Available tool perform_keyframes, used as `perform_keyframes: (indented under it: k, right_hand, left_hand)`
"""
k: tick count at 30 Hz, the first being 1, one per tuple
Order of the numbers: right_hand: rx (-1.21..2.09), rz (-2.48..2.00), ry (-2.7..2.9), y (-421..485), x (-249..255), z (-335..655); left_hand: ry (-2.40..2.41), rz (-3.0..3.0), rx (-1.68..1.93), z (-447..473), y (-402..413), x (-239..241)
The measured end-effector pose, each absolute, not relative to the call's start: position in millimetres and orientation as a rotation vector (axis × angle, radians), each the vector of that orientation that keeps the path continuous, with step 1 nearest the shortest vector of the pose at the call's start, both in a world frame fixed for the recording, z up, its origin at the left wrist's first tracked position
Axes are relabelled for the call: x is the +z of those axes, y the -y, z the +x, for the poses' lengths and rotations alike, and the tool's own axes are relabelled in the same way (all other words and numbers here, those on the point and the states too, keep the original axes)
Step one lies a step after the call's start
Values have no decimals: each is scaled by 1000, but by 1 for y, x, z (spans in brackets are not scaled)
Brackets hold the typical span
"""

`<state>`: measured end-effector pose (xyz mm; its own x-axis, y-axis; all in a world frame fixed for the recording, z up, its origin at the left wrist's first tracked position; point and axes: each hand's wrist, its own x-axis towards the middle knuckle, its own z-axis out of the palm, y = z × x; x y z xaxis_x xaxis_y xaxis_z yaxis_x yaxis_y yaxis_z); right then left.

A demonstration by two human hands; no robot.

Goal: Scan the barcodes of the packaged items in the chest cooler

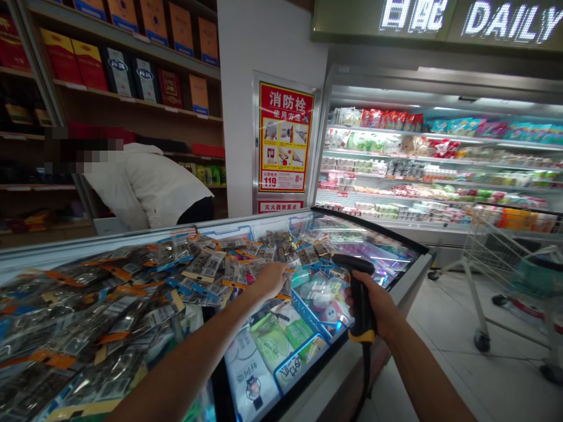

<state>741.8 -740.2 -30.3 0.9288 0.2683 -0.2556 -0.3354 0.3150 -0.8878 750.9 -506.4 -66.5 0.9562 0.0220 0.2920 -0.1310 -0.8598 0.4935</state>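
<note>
While right hand [368,302] grips scanner [361,299], packets [211,264] lie around left hand [271,280].

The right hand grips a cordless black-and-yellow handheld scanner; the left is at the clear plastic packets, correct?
Not cordless: the head view shows a black cable hanging from the black-and-yellow handheld scanner in the right hand. The rest stands.

Ahead of you, a framed red-and-yellow poster [287,138] hangs on a pale wall [240,105]. To your left, a person [152,179] in a white top bends before shelves [149,104] of boxes [147,79]. To your right, a shopping cart [474,299] stands near a lit display case [396,77] beneath a glowing "DAILY" sign [512,22].
</note>
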Motion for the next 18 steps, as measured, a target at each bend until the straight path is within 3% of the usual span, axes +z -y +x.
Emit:
perform_keyframes:
  k: [8,18]
  right_hand:
    - [382,-1187,-94,745,-29,740]
    - [375,-1180,-85,745,-31,742]
  left_hand:
    - [47,2406,118,777,505,-68]
    - [-347,2851,474,750,519,-67]
